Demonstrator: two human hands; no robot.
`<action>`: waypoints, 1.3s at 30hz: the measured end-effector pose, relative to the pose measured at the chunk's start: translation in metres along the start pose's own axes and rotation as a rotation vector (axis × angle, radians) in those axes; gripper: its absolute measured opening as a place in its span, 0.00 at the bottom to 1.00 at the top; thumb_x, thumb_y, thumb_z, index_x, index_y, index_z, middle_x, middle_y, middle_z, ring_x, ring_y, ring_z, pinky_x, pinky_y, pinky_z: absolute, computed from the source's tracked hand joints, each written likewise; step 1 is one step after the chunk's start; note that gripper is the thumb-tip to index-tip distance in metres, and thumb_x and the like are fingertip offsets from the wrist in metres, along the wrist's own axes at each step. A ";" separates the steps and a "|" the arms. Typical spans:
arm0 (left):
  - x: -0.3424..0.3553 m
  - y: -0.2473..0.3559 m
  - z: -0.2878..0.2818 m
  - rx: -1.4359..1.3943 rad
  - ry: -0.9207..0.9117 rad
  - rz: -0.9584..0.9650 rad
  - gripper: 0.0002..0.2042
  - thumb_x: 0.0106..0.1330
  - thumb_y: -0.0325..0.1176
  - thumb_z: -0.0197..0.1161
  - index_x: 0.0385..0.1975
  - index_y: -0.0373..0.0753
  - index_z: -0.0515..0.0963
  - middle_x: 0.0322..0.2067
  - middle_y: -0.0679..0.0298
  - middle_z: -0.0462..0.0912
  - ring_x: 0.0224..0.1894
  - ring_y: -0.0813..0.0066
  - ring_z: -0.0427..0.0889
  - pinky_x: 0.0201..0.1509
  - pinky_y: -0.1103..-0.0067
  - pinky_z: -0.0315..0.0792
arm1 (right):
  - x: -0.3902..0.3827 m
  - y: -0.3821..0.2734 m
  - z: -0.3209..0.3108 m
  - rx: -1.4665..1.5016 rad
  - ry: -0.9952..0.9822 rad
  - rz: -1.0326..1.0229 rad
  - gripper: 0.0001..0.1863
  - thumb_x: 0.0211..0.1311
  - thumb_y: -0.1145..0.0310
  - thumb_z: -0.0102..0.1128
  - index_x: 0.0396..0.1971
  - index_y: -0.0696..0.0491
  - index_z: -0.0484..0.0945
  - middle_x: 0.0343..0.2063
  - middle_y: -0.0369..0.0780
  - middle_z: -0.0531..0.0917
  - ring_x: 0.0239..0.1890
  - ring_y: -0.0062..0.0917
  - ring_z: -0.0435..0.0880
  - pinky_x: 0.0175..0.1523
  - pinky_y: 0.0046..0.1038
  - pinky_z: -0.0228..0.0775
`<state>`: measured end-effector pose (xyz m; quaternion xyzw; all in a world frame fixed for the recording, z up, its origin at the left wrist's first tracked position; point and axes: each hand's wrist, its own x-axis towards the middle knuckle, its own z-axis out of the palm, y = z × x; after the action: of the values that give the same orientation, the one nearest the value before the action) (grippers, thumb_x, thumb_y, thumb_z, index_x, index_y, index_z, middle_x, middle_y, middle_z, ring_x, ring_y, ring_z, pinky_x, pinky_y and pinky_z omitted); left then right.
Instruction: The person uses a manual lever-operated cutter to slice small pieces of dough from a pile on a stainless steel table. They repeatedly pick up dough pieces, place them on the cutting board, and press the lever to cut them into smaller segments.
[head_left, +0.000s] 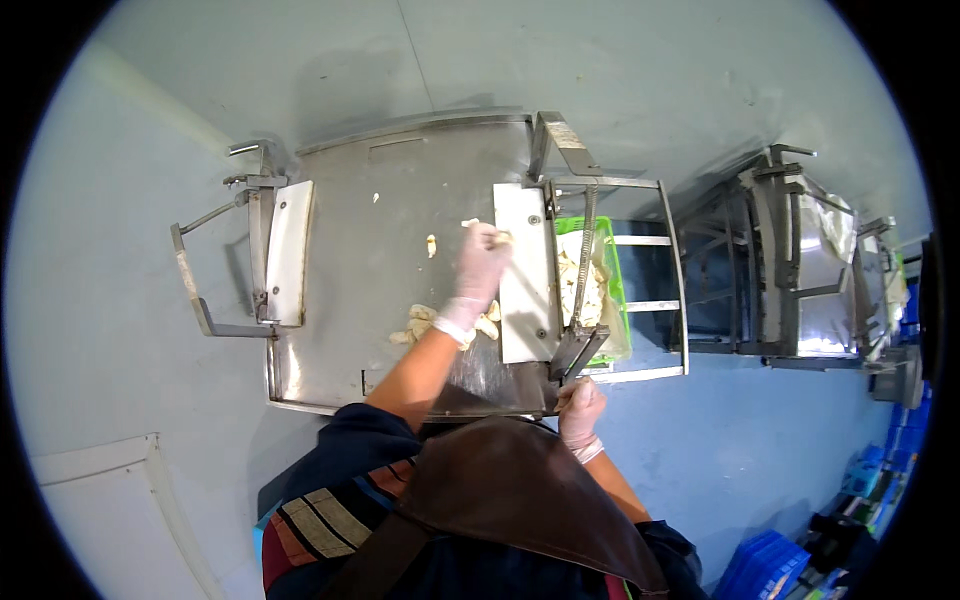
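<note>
My left hand (482, 265), in a thin see-through glove, reaches over the steel table (375, 270) to the left edge of a white board (525, 290). Its fingers are closed on a pale piece (503, 238) whose exact kind I cannot make out. Below the left wrist lies a loose pile of whitish-yellow pieces (418, 320), partly hidden by the arm. At the table's near right corner my right hand (581, 412), also gloved, is closed around the end of a metal lever (578, 352). A long spring (588, 240) runs along the lever's frame.
Right of the board, a green crate (618, 280) holds many pale pieces, on a metal rack (650, 306). A second white board (291, 255) with a metal frame is fixed at the table's left edge. Similar steel equipment (825, 320) stands farther right; blue crates (765, 565) are at lower right.
</note>
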<state>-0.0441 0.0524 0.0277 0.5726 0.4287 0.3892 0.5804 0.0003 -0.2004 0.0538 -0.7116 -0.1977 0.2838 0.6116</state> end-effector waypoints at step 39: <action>-0.027 -0.031 0.057 0.140 -0.197 -0.236 0.09 0.56 0.25 0.54 0.35 0.28 0.75 0.29 0.57 0.80 0.32 0.77 0.77 0.38 0.83 0.70 | -0.002 -0.026 0.006 -0.003 0.089 0.062 0.25 0.58 0.52 0.46 0.11 0.57 0.66 0.08 0.35 0.68 0.08 0.16 0.64 0.15 0.19 0.56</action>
<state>-0.0002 0.0063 -0.0029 0.5927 0.4599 0.2296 0.6201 -0.0030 -0.1925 0.0788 -0.7301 -0.1485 0.2706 0.6097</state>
